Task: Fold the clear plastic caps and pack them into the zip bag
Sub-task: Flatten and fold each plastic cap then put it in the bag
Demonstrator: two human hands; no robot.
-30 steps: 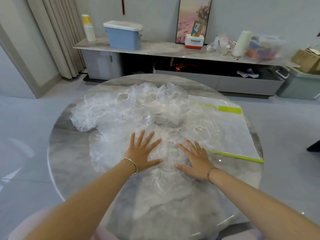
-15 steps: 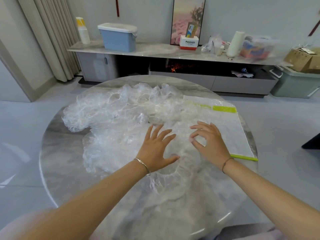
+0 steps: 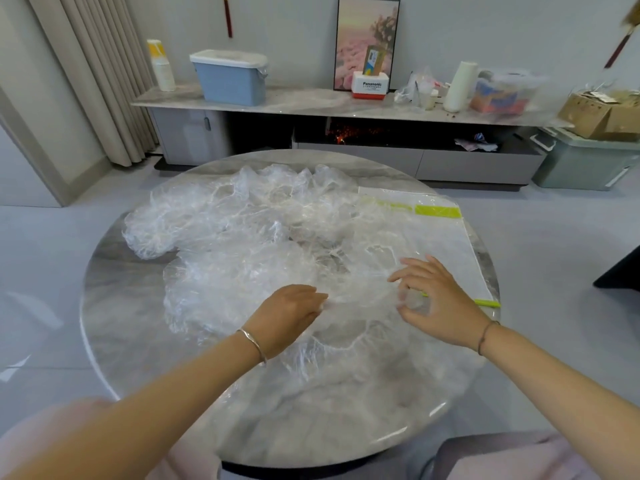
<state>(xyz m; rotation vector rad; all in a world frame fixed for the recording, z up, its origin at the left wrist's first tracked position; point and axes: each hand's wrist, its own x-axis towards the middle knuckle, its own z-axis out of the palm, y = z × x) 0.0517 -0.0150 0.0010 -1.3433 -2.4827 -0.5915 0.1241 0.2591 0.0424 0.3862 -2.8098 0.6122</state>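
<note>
In the head view, the clear plastic caps are seen heaped on the bench, overlapping the zip bag. Film is pinched under the curled fingers of the left hand. The right hand is curved over the film, and whether it is gripped cannot be told. The film is judged light, limp and slippery, best taken at the gathered rim.

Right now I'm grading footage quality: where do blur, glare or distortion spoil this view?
Head view: motion blur smears the clear storage box far right and the pale lap lower left; glare streaks the near rim of the round grey marble table; wide-angle distortion leans the beige curtain; clear plastic caps look sharp.
</note>
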